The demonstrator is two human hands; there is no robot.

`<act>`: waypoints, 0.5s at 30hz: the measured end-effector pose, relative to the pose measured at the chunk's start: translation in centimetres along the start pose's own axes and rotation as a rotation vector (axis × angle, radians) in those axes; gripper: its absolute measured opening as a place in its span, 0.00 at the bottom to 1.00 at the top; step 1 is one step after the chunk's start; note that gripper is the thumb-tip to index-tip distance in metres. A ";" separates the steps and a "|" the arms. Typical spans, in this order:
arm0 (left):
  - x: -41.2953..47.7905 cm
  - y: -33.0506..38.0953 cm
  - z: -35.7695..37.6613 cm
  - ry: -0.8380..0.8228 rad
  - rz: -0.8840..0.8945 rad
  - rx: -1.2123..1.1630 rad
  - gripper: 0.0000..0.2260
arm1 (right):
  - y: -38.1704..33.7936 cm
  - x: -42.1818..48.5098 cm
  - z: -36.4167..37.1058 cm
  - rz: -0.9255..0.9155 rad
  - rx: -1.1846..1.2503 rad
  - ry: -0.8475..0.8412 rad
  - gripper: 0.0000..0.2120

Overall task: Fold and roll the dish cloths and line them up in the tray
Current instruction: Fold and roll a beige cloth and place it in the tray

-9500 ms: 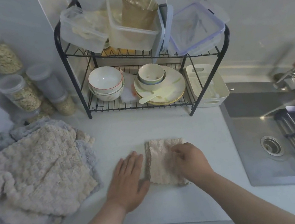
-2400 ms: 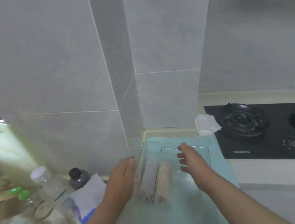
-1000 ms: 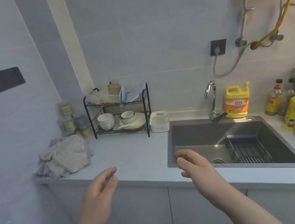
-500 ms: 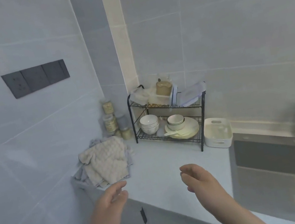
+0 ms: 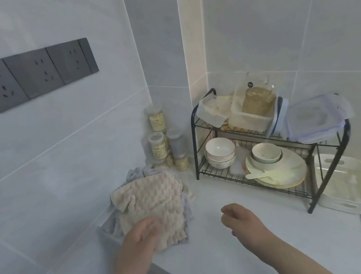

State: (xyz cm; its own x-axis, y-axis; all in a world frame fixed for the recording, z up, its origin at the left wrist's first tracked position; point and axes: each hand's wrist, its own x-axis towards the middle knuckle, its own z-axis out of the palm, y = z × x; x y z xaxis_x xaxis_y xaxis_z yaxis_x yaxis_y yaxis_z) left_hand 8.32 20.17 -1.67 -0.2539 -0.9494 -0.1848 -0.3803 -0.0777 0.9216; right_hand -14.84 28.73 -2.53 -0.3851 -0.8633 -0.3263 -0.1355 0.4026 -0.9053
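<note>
Countertop (image 5: 219, 250) | left grip (image 5: 143, 234) flat on beige cloth (image 5: 152, 199) | right grip (image 5: 239, 217) loosely curled, empty

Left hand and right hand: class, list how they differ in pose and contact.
The left hand rests on the beige cloth atop the grey cloths; the right hand holds nothing, over the counter. The left hand's fingers lie fairly flat; the right hand's curl loosely. Both reach forward, bare-armed.
</note>
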 end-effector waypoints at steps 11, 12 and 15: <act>19.2 -3.6 -5.4 -0.060 0.034 0.433 0.11 | -2.6 15.0 10.1 0.135 -0.094 -0.018 0.14; 20.5 -4.1 -5.8 -0.067 0.046 0.442 0.12 | -2.8 16.4 11.0 0.138 -0.110 -0.022 0.16; 23.1 -4.9 -6.3 -0.053 0.054 0.447 0.17 | -3.8 19.8 13.4 0.155 -0.128 -0.014 0.19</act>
State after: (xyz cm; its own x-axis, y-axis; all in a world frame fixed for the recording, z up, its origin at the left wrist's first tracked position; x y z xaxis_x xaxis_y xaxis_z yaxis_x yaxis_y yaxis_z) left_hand 9.93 -3.33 -8.30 -0.3246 -0.9307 -0.1688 -0.7092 0.1214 0.6945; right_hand -9.67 6.05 -9.21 -0.3981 -0.7918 -0.4632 -0.1910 0.5654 -0.8024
